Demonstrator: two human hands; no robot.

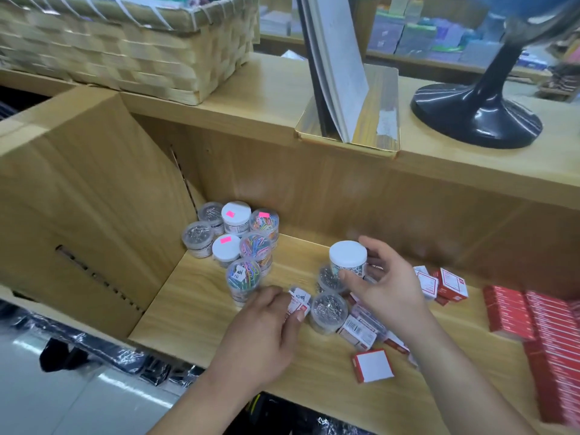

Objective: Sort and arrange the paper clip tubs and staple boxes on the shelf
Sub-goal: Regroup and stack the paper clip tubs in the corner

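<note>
- The right hand [386, 287] grips a white-lid tub [347, 257], thumb in front and fingers curled behind. The tub has a clear wall and a patterned label, and it sits mid-shelf.
- The left hand [266, 324] pinches a small staple box [299, 304], red and white with a handwritten tag, at 9 o'clock of a silver-clip tub [329, 312].
- The tub cluster [238, 240] stands at 10 o'clock in the back-left corner of the shelf [194, 309]: silver clips, coloured clips, and white lids with pink stickers.
- Loose boxes [373, 365] lie at 4 o'clock of the hands, and red stacks [508, 312] stand at 3 o'clock.
</note>
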